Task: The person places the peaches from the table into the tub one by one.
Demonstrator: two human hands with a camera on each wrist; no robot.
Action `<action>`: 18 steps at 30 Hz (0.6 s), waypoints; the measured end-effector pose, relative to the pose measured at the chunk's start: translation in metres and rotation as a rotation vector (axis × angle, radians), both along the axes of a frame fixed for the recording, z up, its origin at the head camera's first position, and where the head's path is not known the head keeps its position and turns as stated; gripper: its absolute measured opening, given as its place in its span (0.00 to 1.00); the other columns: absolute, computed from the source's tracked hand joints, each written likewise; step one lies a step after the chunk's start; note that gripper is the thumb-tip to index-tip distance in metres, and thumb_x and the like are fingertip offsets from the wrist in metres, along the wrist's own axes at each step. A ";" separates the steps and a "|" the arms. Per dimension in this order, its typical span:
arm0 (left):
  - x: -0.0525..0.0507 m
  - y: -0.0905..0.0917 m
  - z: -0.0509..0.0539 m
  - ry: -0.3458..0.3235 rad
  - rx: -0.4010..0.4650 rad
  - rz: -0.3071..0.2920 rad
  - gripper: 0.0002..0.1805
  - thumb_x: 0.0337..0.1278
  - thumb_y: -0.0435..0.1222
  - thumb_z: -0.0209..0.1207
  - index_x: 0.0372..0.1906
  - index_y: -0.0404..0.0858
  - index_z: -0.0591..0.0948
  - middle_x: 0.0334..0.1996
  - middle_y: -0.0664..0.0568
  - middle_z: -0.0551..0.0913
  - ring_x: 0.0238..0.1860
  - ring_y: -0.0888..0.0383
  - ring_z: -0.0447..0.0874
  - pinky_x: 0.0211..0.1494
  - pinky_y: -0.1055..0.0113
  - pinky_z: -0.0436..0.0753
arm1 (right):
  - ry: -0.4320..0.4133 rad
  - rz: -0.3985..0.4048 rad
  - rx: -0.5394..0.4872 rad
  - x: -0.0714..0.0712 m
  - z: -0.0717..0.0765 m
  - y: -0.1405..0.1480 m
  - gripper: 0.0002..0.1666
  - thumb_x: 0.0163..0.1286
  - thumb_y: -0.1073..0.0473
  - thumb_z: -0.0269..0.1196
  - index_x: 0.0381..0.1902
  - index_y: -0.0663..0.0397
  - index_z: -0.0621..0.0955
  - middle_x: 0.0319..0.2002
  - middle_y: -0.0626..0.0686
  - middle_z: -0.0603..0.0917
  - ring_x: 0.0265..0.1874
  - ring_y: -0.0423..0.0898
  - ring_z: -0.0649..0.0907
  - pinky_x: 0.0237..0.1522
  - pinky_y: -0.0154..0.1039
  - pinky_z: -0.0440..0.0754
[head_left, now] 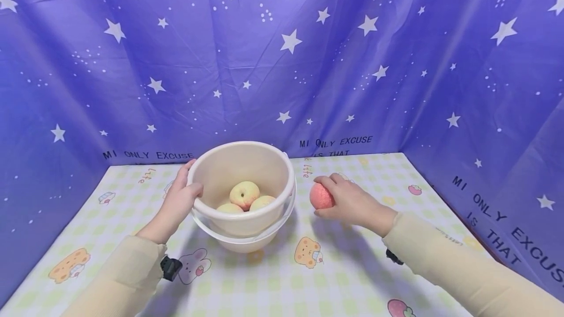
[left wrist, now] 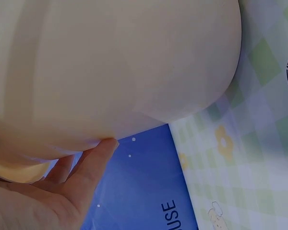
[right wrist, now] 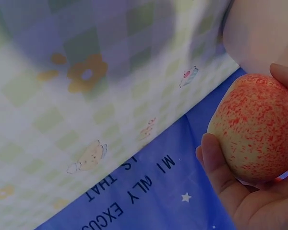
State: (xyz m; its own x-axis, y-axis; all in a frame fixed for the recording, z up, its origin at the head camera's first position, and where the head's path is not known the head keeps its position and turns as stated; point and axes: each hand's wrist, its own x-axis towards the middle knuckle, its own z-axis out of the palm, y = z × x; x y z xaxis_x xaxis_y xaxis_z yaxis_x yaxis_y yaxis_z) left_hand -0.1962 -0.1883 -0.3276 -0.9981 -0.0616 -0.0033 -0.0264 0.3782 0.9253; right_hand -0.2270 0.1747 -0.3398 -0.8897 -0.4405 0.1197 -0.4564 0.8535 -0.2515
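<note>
A cream plastic bucket (head_left: 238, 229) stands on the table, its mouth tipped toward the head camera. Inside it lie several pale yellow peaches (head_left: 245, 194) with a pink blush. My left hand (head_left: 178, 202) grips the bucket's left rim, thumb over the edge and fingers along the outer wall; the left wrist view shows the fingers on that wall (left wrist: 110, 72). To the right of the bucket, my right hand (head_left: 348, 202) holds another peach (right wrist: 259, 127), red-speckled over pale yellow, between thumb and fingers. In the head view this peach looks pinkish red and is apart from the bucket.
A green-and-white checked tablecloth (head_left: 273, 287) with cartoon prints covers the table. Purple-blue curtains (head_left: 246, 62) with white stars hang behind and at both sides. The bucket's white handle (head_left: 269, 231) hangs down around its front. A dark wrist device (head_left: 170, 267) sits at the left cuff.
</note>
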 end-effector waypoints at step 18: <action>-0.002 0.000 -0.001 -0.006 -0.002 0.003 0.50 0.47 0.27 0.45 0.80 0.39 0.41 0.79 0.39 0.47 0.77 0.39 0.51 0.76 0.45 0.57 | 0.052 0.049 -0.011 0.001 0.021 0.003 0.43 0.53 0.45 0.73 0.65 0.52 0.73 0.48 0.59 0.79 0.39 0.53 0.83 0.40 0.50 0.83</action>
